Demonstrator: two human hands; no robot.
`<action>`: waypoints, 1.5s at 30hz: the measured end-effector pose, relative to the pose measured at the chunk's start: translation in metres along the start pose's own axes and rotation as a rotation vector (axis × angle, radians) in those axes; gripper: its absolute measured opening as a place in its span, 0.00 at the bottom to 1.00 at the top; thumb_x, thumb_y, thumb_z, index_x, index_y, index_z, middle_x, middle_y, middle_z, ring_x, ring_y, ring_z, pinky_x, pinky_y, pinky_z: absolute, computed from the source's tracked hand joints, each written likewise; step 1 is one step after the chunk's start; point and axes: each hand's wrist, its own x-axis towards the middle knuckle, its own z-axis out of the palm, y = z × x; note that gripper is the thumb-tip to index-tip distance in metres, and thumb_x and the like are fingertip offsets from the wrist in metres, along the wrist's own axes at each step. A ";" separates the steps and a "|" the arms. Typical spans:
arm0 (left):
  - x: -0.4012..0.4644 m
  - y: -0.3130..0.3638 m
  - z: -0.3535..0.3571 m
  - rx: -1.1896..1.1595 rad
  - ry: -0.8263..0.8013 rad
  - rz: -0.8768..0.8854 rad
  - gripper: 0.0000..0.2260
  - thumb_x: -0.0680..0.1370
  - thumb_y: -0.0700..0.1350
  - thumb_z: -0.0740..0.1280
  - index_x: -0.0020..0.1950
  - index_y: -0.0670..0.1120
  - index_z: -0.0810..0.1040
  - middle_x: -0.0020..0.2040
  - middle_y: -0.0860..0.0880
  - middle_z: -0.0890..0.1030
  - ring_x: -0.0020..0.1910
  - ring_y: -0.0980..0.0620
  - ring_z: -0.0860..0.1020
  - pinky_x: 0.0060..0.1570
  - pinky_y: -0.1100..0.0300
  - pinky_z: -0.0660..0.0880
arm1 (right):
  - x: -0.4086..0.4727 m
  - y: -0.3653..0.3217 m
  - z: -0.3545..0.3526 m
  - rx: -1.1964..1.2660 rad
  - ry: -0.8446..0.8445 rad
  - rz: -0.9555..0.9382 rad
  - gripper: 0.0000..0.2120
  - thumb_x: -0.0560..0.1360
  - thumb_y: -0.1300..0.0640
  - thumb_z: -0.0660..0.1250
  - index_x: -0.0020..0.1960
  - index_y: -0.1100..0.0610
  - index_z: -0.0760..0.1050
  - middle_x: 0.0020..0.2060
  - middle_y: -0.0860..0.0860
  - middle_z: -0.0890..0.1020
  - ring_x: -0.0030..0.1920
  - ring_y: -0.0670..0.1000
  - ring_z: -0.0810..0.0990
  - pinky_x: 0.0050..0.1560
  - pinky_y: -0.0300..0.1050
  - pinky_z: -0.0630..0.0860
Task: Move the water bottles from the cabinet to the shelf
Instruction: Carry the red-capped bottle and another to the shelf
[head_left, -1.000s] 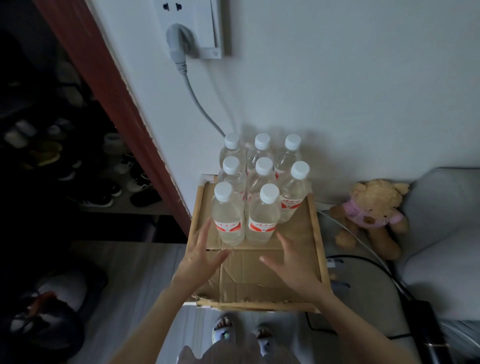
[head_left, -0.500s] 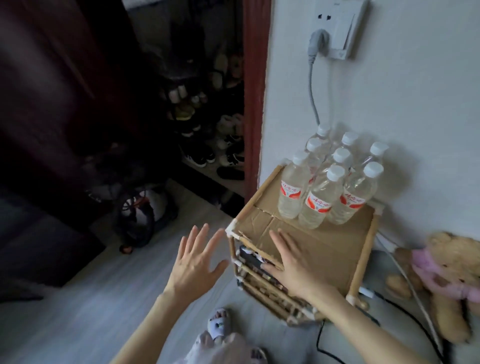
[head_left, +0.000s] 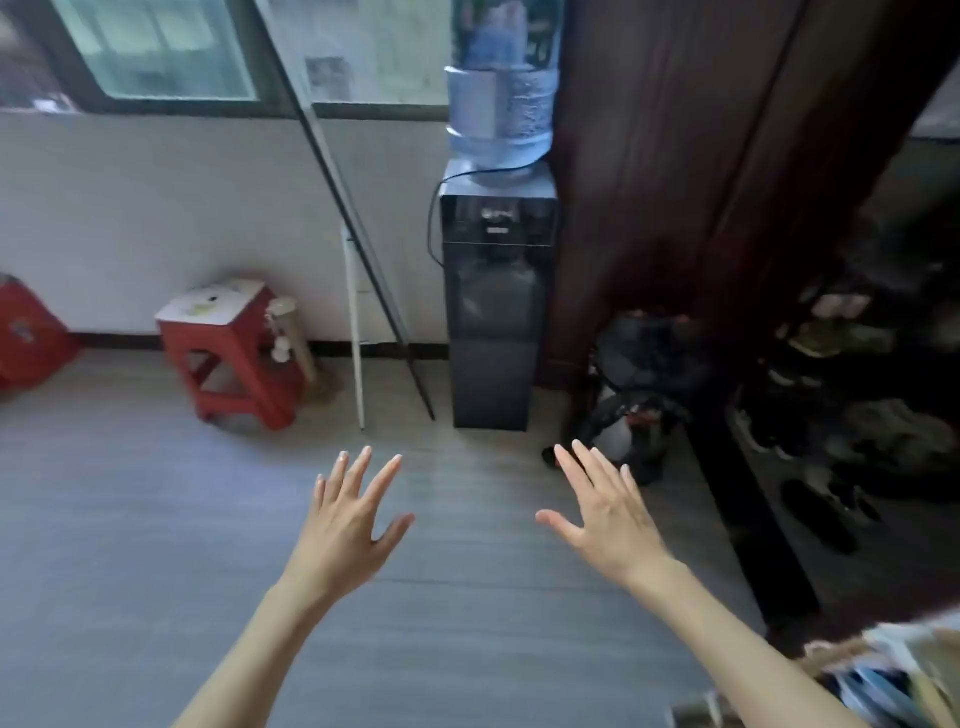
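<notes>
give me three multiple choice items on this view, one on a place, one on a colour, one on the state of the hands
1. Where does the water dispenser stand?
A. against the wall, left of the dark wooden door
B. on the stool
C. in the middle of the floor

2. What colour is the stool?
A. blue
B. red
C. white

3. In what state are the left hand and right hand?
A. each holding a bottle
B. clasped together
C. open, fingers spread, empty

Answers:
1. A, it stands at the wall beside the door.
2. B, its legs and frame are red.
3. C, both palms face down over bare floor, holding nothing.
</notes>
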 end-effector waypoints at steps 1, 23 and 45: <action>-0.008 -0.031 -0.015 -0.013 0.026 -0.066 0.38 0.67 0.70 0.44 0.74 0.54 0.58 0.75 0.44 0.57 0.75 0.42 0.49 0.72 0.45 0.49 | 0.018 -0.030 0.006 0.002 0.003 -0.049 0.36 0.75 0.38 0.57 0.76 0.50 0.45 0.76 0.50 0.49 0.76 0.51 0.46 0.74 0.53 0.43; -0.175 -0.501 -0.206 0.066 0.393 -1.025 0.38 0.66 0.70 0.43 0.74 0.57 0.52 0.77 0.48 0.51 0.76 0.46 0.45 0.73 0.51 0.47 | 0.250 -0.649 0.185 0.032 -0.253 -1.006 0.36 0.74 0.38 0.59 0.75 0.50 0.49 0.76 0.51 0.52 0.76 0.53 0.49 0.73 0.54 0.46; -0.140 -0.926 -0.395 0.033 0.648 -1.183 0.37 0.65 0.68 0.42 0.74 0.58 0.50 0.77 0.51 0.46 0.75 0.52 0.41 0.72 0.55 0.44 | 0.423 -1.174 0.304 0.150 -0.264 -1.394 0.35 0.75 0.39 0.58 0.76 0.50 0.48 0.76 0.50 0.52 0.76 0.51 0.46 0.74 0.54 0.44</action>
